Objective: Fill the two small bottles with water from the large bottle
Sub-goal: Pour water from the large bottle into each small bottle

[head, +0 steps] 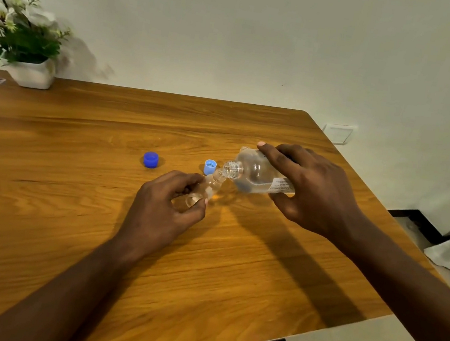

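r hand [309,191] grips large bottle [252,174], tipped, mouth at small bottle [210,187] neck. l hand [168,208] pinches small bottle, tilted. two blue caps [150,159] on table [68,206].

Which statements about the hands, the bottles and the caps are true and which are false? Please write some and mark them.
1. The right hand holds the large bottle tilted. True.
2. The large bottle is capped. False: its mouth is open.
3. The left hand holds a small bottle. True.
4. Both loose caps are dark blue. False: there is one dark blue cap and one light blue cap.
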Demonstrator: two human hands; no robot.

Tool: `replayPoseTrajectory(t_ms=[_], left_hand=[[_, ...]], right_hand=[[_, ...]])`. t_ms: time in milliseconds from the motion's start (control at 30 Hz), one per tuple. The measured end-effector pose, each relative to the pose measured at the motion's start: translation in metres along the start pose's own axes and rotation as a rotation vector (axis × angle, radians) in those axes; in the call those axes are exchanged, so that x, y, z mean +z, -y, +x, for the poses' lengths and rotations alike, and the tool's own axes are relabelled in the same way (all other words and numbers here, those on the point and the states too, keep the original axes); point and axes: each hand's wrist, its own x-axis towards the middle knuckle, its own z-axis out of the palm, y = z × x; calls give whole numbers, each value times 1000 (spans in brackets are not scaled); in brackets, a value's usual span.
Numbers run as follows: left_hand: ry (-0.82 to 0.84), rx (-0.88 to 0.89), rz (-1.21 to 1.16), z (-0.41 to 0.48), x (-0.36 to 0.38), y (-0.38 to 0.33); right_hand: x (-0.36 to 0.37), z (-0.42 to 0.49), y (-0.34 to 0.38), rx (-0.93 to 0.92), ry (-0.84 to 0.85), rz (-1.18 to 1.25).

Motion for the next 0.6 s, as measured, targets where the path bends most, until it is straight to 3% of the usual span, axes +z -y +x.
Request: replayPoseTrajectory(t_ms=[600], left_hand=[[-5,14,-8,0,1,1]], right_hand=[[0,0,0,-3,3,-7]])
